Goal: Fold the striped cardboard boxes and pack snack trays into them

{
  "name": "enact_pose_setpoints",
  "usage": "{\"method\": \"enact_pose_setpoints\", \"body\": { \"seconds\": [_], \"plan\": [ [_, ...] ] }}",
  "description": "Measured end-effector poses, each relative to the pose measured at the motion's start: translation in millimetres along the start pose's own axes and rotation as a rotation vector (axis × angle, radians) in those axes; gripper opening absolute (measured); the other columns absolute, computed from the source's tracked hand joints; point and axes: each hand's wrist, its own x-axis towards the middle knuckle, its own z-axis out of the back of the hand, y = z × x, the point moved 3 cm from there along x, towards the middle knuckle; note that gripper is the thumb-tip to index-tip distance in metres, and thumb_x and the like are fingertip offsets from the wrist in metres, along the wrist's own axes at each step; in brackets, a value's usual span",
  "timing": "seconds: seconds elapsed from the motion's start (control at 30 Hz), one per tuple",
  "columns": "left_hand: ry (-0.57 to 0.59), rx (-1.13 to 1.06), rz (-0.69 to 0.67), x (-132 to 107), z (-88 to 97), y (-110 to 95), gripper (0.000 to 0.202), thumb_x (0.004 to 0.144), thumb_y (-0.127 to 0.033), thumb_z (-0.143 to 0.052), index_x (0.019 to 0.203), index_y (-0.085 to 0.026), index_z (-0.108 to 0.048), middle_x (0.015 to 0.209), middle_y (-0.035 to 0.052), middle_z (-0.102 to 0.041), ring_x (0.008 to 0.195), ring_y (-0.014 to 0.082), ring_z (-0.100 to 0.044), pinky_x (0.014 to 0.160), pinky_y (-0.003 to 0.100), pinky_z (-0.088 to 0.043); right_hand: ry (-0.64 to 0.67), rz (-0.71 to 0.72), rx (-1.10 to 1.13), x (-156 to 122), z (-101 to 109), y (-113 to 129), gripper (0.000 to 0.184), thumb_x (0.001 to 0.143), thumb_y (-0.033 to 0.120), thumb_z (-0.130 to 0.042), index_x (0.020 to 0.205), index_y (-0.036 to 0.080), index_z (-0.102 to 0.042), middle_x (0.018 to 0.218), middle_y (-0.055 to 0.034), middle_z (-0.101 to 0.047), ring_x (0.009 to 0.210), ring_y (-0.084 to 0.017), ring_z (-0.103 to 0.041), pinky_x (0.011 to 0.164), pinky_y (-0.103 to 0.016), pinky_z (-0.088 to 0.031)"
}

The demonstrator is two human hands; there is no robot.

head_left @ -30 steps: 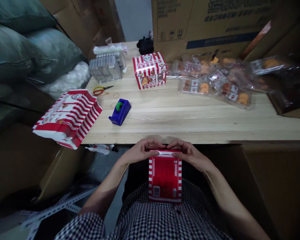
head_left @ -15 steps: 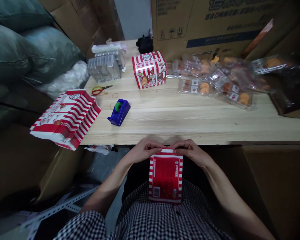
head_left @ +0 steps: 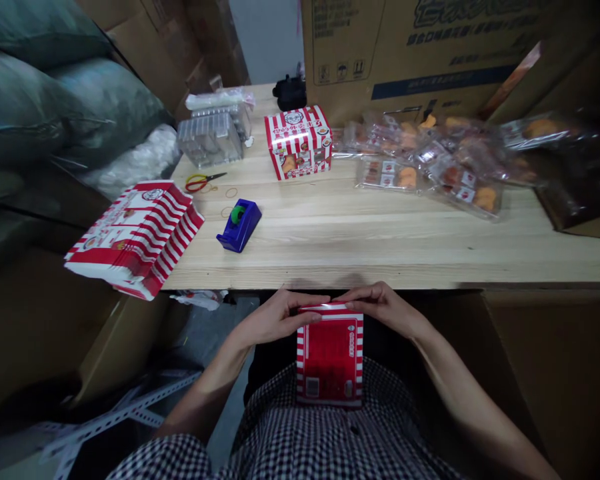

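Observation:
A red and white striped carton [head_left: 329, 363] rests upright against my checkered shirt, below the table's front edge, its red panel with a barcode facing up. My left hand [head_left: 281, 317] grips its top left corner, thumb on the panel and fingers along the far edge. At the top right corner, my right hand [head_left: 383, 309] pinches the same edge between thumb and fingers. A narrow white and red strip along the top shows between the hands. What lies behind the carton is hidden.
On the table [head_left: 370, 247] are a blue tape dispenser [head_left: 240, 227], scissors [head_left: 203, 180], stacked flat cartons [head_left: 140, 233] at left, an assembled striped box [head_left: 299, 143], clear plastic cases [head_left: 210, 139] and several bagged snacks [head_left: 387, 175]. A large cardboard box [head_left: 420, 53] stands behind.
The carton's top edge has tilted or folded down slightly toward me, so its white band looks narrower. My left thumb has moved a little lower on the panel.

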Motion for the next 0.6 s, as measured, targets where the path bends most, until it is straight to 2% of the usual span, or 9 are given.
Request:
{"method": "enact_pose_setpoints", "body": {
  "seconds": [0.1, 0.17, 0.3, 0.4, 0.5, 0.6],
  "plan": [
    [-0.049, -0.040, 0.000, -7, -4.1, 8, 0.038, 0.093, -0.032, -0.063, 0.131, -0.027, -0.066, 0.130, 0.0085, -0.069, 0.119, 0.0255, -0.065, 0.105, 0.040, -0.048, -0.120, 0.072, -0.100, -14, -12, -1, 0.027, 0.096, 0.040, -0.061, 0.119, 0.033, -0.073, 0.118, -0.0042, -0.075, 0.108, -0.026, -0.070, 0.098, -0.046, -0.053],
    [-0.045, -0.116, 0.026, -9, -7.7, 16, 0.038, 0.094, -0.032, -0.061, 0.131, -0.028, -0.066, 0.134, 0.0088, -0.067, 0.120, 0.0250, -0.065, 0.104, 0.041, -0.048, -0.161, 0.118, -0.166, -24, -18, 1, 0.031, 0.099, 0.040, -0.056, 0.127, 0.035, -0.068, 0.126, -0.0038, -0.072, 0.118, -0.026, -0.066, 0.105, -0.049, -0.048],
    [-0.022, -0.252, 0.073, -9, -10.1, 27, 0.037, 0.094, -0.032, -0.063, 0.130, -0.027, -0.067, 0.133, 0.0094, -0.067, 0.119, 0.0247, -0.065, 0.102, 0.041, -0.050, -0.096, 0.127, -0.174, -31, -20, 6, 0.034, 0.101, 0.040, -0.053, 0.133, 0.037, -0.063, 0.135, -0.0027, -0.066, 0.129, -0.026, -0.059, 0.114, -0.052, -0.040],
    [-0.018, -0.269, 0.076, -7, -9.6, 28, 0.037, 0.093, -0.032, -0.063, 0.130, -0.027, -0.067, 0.133, 0.0099, -0.067, 0.119, 0.0249, -0.065, 0.102, 0.040, -0.050, -0.085, 0.064, -0.033, -27, -17, 5, 0.033, 0.097, 0.044, -0.059, 0.126, 0.033, -0.069, 0.128, -0.0043, -0.071, 0.122, -0.027, -0.063, 0.110, -0.051, -0.044],
    [-0.031, -0.287, 0.089, -6, -12.1, 28, 0.039, 0.094, -0.033, -0.062, 0.133, -0.026, -0.064, 0.135, 0.0106, -0.066, 0.117, 0.0261, -0.065, 0.100, 0.041, -0.050, -0.198, -0.016, 0.184, -23, -15, -4, 0.031, 0.088, 0.046, -0.071, 0.112, 0.027, -0.076, 0.115, -0.0060, -0.077, 0.107, -0.027, -0.071, 0.100, -0.046, -0.052],
    [-0.071, -0.314, 0.081, -6, -18.5, 27, 0.043, 0.096, -0.034, -0.059, 0.139, -0.026, -0.059, 0.141, 0.0110, -0.061, 0.123, 0.0280, -0.061, 0.103, 0.044, -0.048, -0.324, -0.029, 0.292, -22, -22, -11, 0.028, 0.084, 0.044, -0.076, 0.102, 0.023, -0.077, 0.110, -0.0071, -0.078, 0.100, -0.026, -0.072, 0.094, -0.042, -0.055]
  ]
}}
